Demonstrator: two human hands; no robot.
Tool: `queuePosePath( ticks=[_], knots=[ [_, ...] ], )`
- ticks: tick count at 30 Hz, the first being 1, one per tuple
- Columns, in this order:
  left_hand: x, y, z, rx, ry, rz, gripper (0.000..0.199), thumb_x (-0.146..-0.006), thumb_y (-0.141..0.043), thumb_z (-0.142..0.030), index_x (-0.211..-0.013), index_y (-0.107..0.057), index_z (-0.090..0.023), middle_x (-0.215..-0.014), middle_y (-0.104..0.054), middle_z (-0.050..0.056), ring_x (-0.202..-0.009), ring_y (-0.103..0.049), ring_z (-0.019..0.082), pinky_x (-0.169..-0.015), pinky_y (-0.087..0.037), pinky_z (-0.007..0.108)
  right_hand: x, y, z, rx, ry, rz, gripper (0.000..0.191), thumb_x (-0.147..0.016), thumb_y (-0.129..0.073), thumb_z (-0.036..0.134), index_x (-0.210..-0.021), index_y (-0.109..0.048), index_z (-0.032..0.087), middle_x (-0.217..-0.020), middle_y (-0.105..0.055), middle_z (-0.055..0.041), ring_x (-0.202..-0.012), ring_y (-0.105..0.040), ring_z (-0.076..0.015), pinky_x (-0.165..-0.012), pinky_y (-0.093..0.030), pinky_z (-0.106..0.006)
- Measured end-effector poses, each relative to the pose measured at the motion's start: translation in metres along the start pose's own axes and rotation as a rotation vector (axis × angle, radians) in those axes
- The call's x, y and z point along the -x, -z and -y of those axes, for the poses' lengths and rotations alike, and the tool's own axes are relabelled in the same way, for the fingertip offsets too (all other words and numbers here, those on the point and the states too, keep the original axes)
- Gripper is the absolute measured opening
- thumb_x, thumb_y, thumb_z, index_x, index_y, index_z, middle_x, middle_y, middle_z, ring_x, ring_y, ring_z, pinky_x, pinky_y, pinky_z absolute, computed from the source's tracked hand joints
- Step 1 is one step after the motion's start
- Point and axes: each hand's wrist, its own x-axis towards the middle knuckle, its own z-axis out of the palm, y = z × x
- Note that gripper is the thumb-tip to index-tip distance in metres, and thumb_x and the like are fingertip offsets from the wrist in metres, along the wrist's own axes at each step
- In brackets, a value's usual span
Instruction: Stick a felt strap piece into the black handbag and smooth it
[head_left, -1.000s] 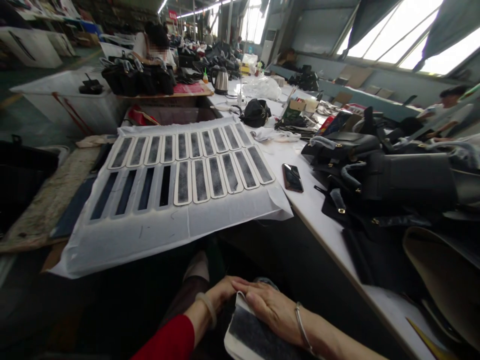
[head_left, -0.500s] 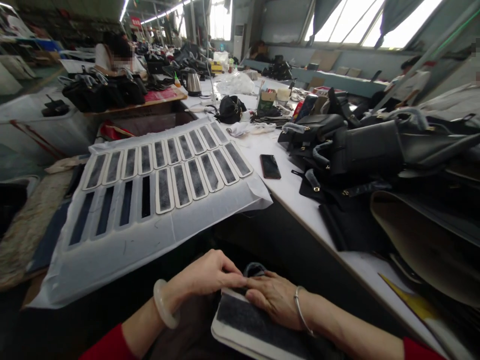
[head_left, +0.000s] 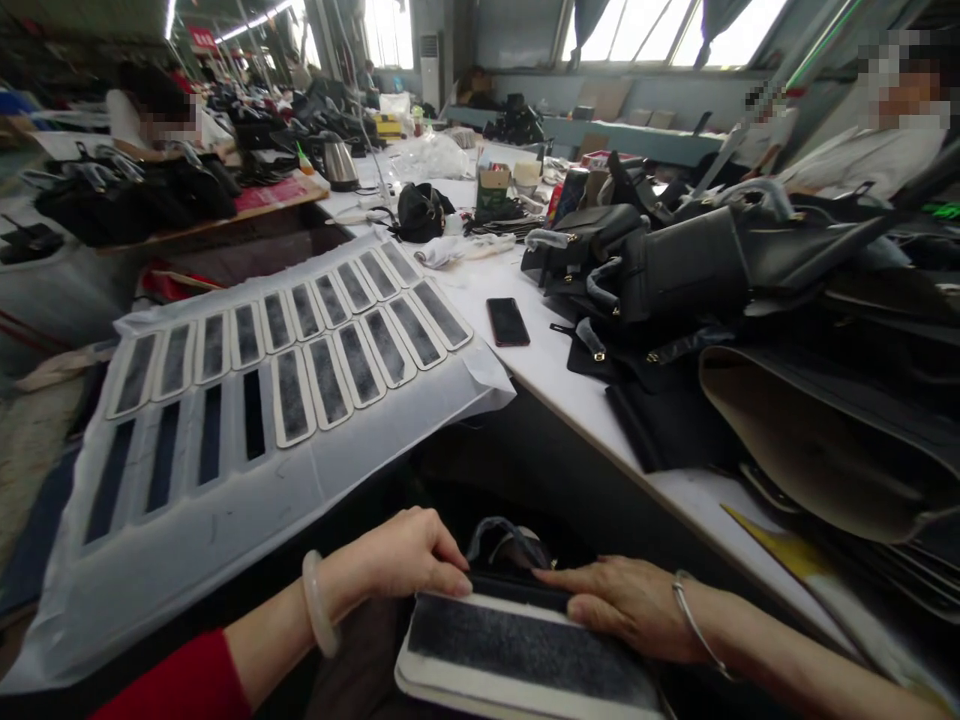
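On my lap lies a pale-edged panel with a dark, dusty-looking strip down its middle, set against a black bag. My left hand is closed at the panel's upper left corner, thumb on its edge and fingers curled behind. My right hand rests on the upper edge towards the right, fingers stretched out and thumb apart on the panel. Behind the hands rises a clear-wrapped bag handle. The bag's lower part is hidden by the panel and out of frame.
Similar panels lie in two rows on a white sheet at the left, beside several dark strips. A phone lies on the white table. Black bags are heaped at the right. People sit further back.
My right hand has slid rightwards along the panel's upper edge, away from my left hand, uncovering more panel. The left hand keeps to the corner. The view has turned slightly right.
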Motion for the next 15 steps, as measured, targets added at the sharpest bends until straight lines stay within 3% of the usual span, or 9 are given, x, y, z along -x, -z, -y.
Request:
queuePosePath(
  ticks=[4,6,9,11,13,15],
  knots=[
    [-0.003,-0.004,-0.009,-0.085,-0.014,-0.029,0.017,-0.069,-0.07,-0.037,-0.074,-0.081,-0.025,-0.059,-0.068,-0.004,-0.06,-0.057,0.015,-0.054,-0.032,0.023,-0.013,-0.004,0.011,0.011,-0.039,-0.024,0.051,-0.096,-0.038,0.058,-0.143,-0.045,0.039,-0.126,-0.067,-0.0105,-0.113,-0.064,-0.0367,-0.091,-0.049,-0.051],
    [-0.004,-0.008,-0.013,-0.139,-0.021,-0.059,0.019,-0.071,-0.069,-0.039,-0.075,-0.08,-0.025,-0.06,-0.068,-0.003,-0.062,-0.059,0.017,-0.056,-0.033,0.024,-0.02,-0.005,0.009,-0.119,-0.028,-0.072,0.051,-0.092,-0.048,0.059,-0.138,-0.053,0.038,-0.127,-0.066,-0.0085,-0.115,-0.062,-0.0369,-0.094,-0.047,-0.051],
    [0.001,-0.021,-0.02,-0.19,-0.05,-0.187,0.029,-0.075,-0.067,-0.04,-0.099,-0.077,-0.028,-0.1,-0.075,0.0,-0.092,-0.065,0.024,-0.077,-0.041,0.027,-0.023,-0.009,-0.011,-0.477,-0.001,-0.182,0.052,-0.084,-0.058,0.066,-0.12,-0.069,0.031,-0.123,-0.069,-0.0045,-0.115,-0.062,-0.032,-0.099,-0.045,-0.043],
    [0.007,-0.037,-0.027,-0.17,-0.145,-0.322,0.028,-0.077,-0.067,-0.035,-0.104,-0.072,-0.028,-0.122,-0.067,0.001,-0.11,-0.059,0.025,-0.094,-0.039,0.03,-0.018,-0.021,-0.03,-0.652,-0.055,-0.327,0.064,-0.089,-0.041,0.073,-0.12,-0.069,0.025,-0.123,-0.069,-0.0062,-0.114,-0.064,-0.0289,-0.097,-0.048,-0.042],
    [0.013,-0.059,-0.036,-0.156,-0.275,-0.4,0.013,-0.079,-0.068,-0.031,-0.091,-0.07,-0.026,-0.118,-0.066,0.002,-0.11,-0.057,0.023,-0.097,-0.038,0.033,-0.012,-0.047,-0.041,-0.75,-0.161,-0.54,0.08,-0.093,-0.018,0.073,-0.125,-0.065,0.017,-0.125,-0.067,-0.0133,-0.114,-0.063,-0.0298,-0.094,-0.05,-0.045],
    [0.016,-0.083,-0.045,-0.192,-0.369,-0.386,0.006,-0.08,-0.07,-0.029,-0.083,-0.067,-0.025,-0.107,-0.067,0.002,-0.103,-0.057,0.024,-0.092,-0.04,0.036,-0.01,-0.083,-0.037,-0.822,-0.256,-0.742,0.087,-0.094,-0.012,0.072,-0.121,-0.065,0.01,-0.117,-0.069,-0.0203,-0.109,-0.065,-0.0324,-0.089,-0.052,-0.05]
  ],
)
